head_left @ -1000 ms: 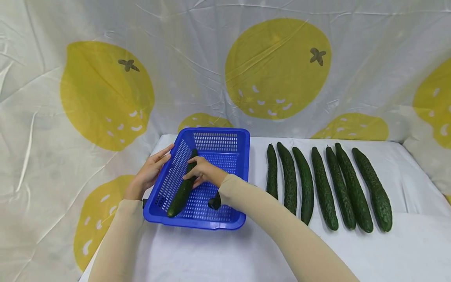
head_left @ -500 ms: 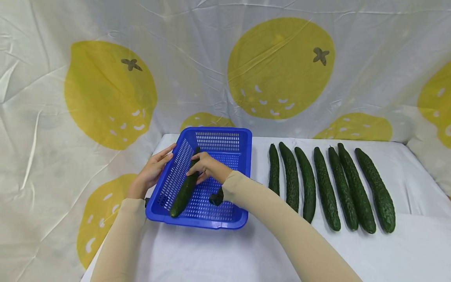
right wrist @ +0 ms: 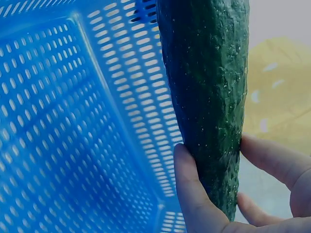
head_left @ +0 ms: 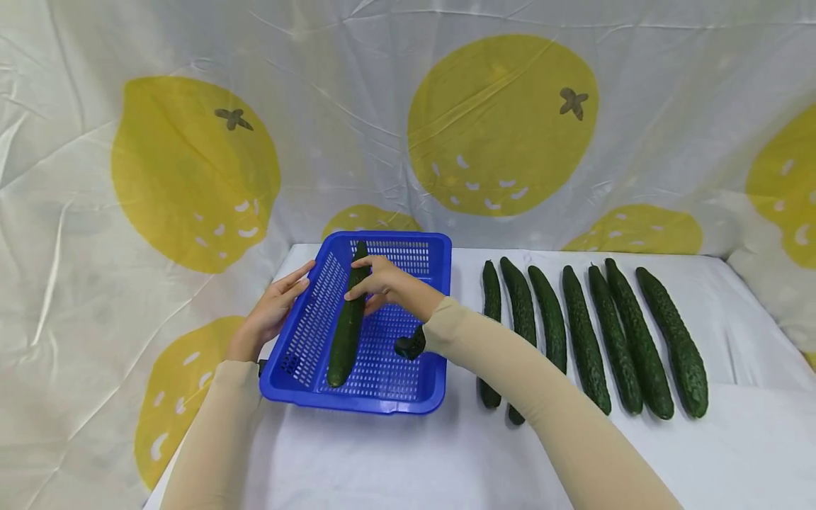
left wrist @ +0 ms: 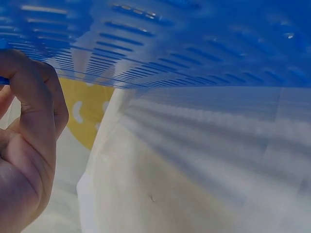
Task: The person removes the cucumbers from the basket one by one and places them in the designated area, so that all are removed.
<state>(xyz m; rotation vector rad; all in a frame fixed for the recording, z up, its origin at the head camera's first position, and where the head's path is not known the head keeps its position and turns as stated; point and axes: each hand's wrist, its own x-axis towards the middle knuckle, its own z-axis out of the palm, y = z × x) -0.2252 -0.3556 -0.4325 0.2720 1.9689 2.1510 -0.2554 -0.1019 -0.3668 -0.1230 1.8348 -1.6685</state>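
Observation:
In the head view my right hand [head_left: 385, 283] grips a long dark green cucumber [head_left: 347, 340] inside the blue basket [head_left: 440, 340]. The cucumber leans along the basket's left half, its upper end near the far wall. Up close in the right wrist view, thumb and fingers pinch the bumpy cucumber [right wrist: 206, 87] near one end, with the slotted basket wall [right wrist: 141, 97] behind it. My left hand [head_left: 274, 312] holds the basket's left rim from outside. Bent fingers [left wrist: 36, 97] show beside the slotted blue side [left wrist: 160, 43] in the left wrist view; their tips are partly hidden.
Several cucumbers [head_left: 583, 340] lie side by side on the white cloth [head_left: 752, 439] right of the basket. My right forearm [head_left: 535, 389] crosses over the nearest ones. A lemon-print curtain [head_left: 357, 106] hangs behind and at the left.
The right hand has raised the cucumber and shifted it rightward and toward the far wall, away from the basket's left side. The left hand has kept its place at the rim.

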